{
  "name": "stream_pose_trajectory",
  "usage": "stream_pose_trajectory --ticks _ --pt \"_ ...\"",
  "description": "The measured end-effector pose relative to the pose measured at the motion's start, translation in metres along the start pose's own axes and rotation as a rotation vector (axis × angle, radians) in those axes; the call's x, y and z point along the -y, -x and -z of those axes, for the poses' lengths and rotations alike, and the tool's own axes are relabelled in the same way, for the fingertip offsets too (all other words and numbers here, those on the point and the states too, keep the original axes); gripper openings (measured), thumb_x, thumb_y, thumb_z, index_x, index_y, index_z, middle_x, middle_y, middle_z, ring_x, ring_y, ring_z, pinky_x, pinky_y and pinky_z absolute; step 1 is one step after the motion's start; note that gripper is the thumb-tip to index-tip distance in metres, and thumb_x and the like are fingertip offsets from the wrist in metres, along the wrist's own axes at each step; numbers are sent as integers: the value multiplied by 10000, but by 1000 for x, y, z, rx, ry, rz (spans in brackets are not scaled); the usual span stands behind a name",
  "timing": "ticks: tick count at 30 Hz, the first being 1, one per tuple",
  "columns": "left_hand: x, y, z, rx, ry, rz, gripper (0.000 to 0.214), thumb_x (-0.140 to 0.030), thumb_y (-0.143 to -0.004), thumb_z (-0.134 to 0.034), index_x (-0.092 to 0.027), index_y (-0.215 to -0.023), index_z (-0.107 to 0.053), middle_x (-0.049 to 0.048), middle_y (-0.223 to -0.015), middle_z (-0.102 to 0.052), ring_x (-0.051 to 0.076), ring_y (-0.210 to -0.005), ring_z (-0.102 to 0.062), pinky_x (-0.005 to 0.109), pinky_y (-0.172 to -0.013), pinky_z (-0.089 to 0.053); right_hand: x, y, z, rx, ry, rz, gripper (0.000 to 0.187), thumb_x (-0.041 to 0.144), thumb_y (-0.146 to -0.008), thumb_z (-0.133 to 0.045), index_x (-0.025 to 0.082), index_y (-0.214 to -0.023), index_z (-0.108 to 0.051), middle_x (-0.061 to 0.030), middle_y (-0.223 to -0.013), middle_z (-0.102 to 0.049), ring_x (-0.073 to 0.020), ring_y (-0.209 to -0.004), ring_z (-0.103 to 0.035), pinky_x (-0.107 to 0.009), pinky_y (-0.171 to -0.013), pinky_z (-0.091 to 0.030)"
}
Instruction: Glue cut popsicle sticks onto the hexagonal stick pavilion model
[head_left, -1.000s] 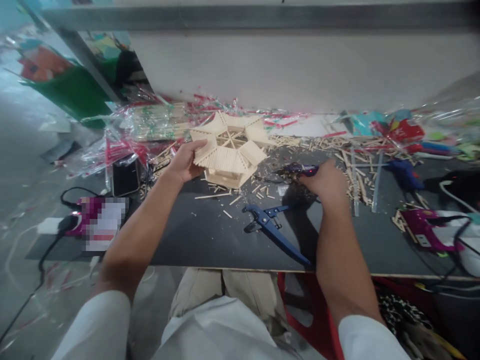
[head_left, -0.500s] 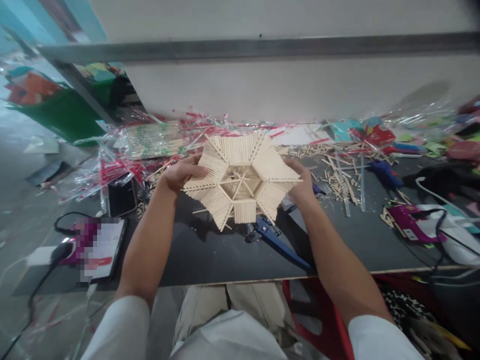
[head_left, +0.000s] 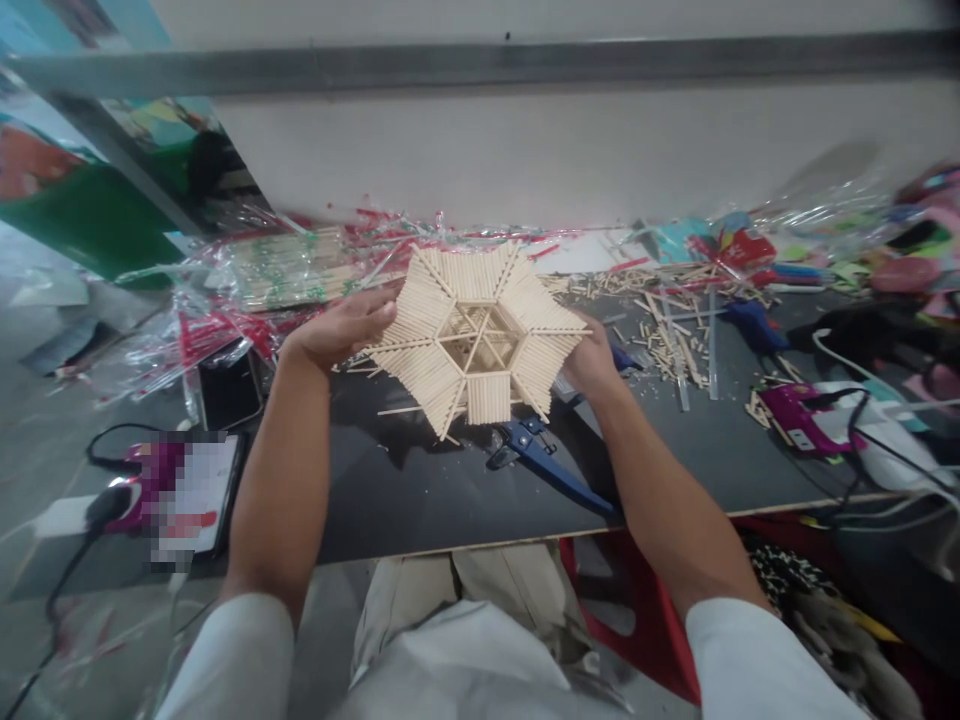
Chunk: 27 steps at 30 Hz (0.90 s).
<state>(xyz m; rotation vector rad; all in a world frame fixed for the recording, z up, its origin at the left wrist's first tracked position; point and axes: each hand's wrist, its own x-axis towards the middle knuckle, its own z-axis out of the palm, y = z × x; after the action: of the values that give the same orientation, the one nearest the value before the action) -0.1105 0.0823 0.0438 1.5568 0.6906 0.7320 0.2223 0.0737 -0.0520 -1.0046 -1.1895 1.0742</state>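
I hold a pale hexagonal roof model (head_left: 480, 340) made of thin wooden sticks, lifted above the dark table (head_left: 420, 500) and tilted so its open centre faces me. My left hand (head_left: 341, 328) grips its left edge, fingers laid over the sticks. My right hand (head_left: 592, 360) grips the right edge from behind, its fingers mostly hidden by the model. Blue-handled cutters (head_left: 547, 465) lie on the table just below the model.
Loose stick offcuts (head_left: 667, 320) litter the table to the right, by a blue glue gun (head_left: 750, 325) and a magenta tool (head_left: 799, 425) with cables. Cellophane-wrapped stick bundles (head_left: 285, 275) lie at the back left. A black box (head_left: 229, 385) and a power strip (head_left: 67, 515) sit left.
My right hand left the small tool on the table and took the model's right edge. Both hands lifted the model off the table and tipped its top toward me.
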Motion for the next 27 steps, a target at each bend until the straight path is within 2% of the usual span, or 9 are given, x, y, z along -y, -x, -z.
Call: stream_pose_trajectory --ticks 2,5,10,13,17,20,23,25,27 --pt "-2 5 2 -28 2 25 524 -580 -806 -794 -162 -1123 -808 140 -1050 -794 357 -1185 -716 411 -1008 -579 1 1 -2 9 5 0 474 716 -678 -746 289 -859 -650 -28 -810 -699 -273 -907 -711 -411 -763 -586" --pt "-7 7 2 -51 21 84 509 -423 -735 -875 -165 -1167 -794 141 -1029 -794 344 -1128 -737 378 -936 -599 0 1 -2 18 30 3 474 725 -674 -707 285 -804 -588 -24 -769 -657 -278 -883 -695 -424 -768 -578" --pt "-12 3 -1 -101 8 102 422 -289 -782 -846 -166 -1180 -781 93 -964 -784 246 -922 -758 290 -772 -601 -4 1 -1 -4 86 20 497 760 -692 -648 289 -745 -501 -17 -699 -580 -274 -795 -660 -431 -722 -569" --pt "-17 3 -3 -130 -11 90 390 -263 -794 -835 -165 -1167 -782 72 -939 -763 204 -852 -734 257 -725 -584 -5 2 -4 -39 101 47 518 785 -703 -607 288 -723 -464 -19 -675 -553 -275 -780 -659 -437 -713 -578" --pt "-27 7 -9 -183 -96 -10 333 -240 -813 -830 -169 -1135 -785 50 -922 -734 169 -860 -692 211 -718 -561 -1 6 -6 -86 118 77 498 781 -765 -558 292 -739 -465 -25 -675 -515 -281 -784 -647 -459 -742 -585" --pt "-33 7 -15 -245 -110 -27 294 -212 -813 -824 -160 -1099 -782 47 -904 -714 160 -839 -675 221 -736 -553 1 8 -7 -133 133 103 519 807 -829 -492 293 -760 -474 -30 -719 -500 -258 -761 -599 -449 -767 -573" --pt "-32 3 -18 -242 -67 -26 231 -219 -801 -834 -171 -1021 -782 26 -812 -670 130 -715 -628 230 -701 -548 -5 7 -8 -178 147 118 538 822 -877 -425 294 -779 -463 -30 -734 -465 -247 -727 -552 -442 -743 -554" --pt "-29 0 -17 -235 -41 -54 162 -242 -803 -842 -192 -940 -774 0 -722 -615 118 -665 -604 220 -682 -543 -11 6 -8 -193 215 146 533 805 -924 -365 296 -806 -467 -32 -748 -457 -251 -730 -548 -444 -730 -546" --pt "-25 -3 -15 -251 -32 -61 139 -261 -807 -844 -206 -909 -768 -5 -683 -594 126 -677 -619 206 -666 -534 -17 5 -7 -139 355 191 562 778 -982 -223 303 -887 -506 -46 -794 -481 -264 -777 -570 -456 -752 -550"
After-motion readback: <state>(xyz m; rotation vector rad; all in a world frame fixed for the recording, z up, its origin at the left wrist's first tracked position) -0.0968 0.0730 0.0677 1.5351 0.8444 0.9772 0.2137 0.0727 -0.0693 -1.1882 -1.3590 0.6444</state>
